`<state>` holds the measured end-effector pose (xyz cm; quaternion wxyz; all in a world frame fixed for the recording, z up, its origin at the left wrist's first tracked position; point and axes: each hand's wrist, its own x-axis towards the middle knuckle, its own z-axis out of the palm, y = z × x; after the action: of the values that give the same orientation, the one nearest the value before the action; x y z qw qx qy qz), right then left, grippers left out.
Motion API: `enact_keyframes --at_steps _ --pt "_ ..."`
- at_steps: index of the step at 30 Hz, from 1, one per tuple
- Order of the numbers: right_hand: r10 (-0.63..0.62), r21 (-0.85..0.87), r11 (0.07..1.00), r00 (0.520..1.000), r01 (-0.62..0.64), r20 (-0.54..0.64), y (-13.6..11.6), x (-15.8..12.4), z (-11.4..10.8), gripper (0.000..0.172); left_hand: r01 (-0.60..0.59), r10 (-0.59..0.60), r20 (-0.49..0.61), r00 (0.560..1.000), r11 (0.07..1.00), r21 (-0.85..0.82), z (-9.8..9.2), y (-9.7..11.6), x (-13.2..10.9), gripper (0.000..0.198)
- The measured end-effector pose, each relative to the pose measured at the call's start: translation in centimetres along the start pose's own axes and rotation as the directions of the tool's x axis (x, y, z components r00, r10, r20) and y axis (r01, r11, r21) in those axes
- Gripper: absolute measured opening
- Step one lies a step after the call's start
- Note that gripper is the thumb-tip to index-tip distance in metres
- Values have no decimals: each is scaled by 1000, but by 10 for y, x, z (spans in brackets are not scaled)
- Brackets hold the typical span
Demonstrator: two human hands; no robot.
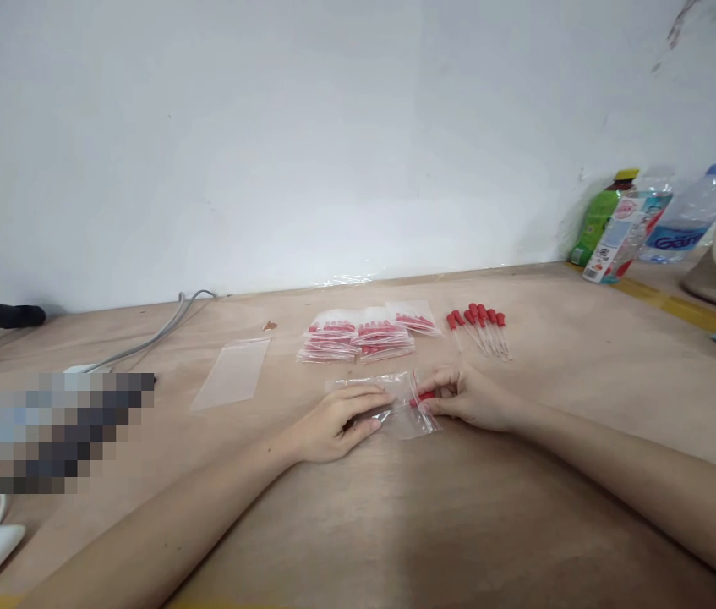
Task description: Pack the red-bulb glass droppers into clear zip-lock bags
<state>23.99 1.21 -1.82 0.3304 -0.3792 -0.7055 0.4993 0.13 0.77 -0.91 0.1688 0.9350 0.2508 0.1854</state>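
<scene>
Seems to be a simple hand-packing place, like a small workshop; cannot tell more exactly. Is shown by a wooden tabletop [459, 524] against a plain white wall [332, 169], piled zip bags [329, 345] and loose red-topped droppers [483, 320]. Looks also everyday, with drink bottles [598, 218] beside the wall.

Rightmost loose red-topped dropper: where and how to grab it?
Likely best by its red bulb, coming from above and the right: the bulb is wider than the clear stem, points toward the wall, and neighbouring droppers crowd its left side.
</scene>
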Motion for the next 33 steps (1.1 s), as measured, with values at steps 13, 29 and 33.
enact_keyframes --at_steps 13,29,33 --pt "143 248 962 983 -112 -112 4 4 13 30 -32 30 24 999 998 60 2 -1 7 42" --pt "202 179 973 910 -144 -362 -2 2 16 25 91 -92 6 996 994 68 -3 -7 5 38" --pt "180 178 977 910 -120 -374 -6 1 16 24 76 -76 2 997 995 65 -3 -9 5 43"
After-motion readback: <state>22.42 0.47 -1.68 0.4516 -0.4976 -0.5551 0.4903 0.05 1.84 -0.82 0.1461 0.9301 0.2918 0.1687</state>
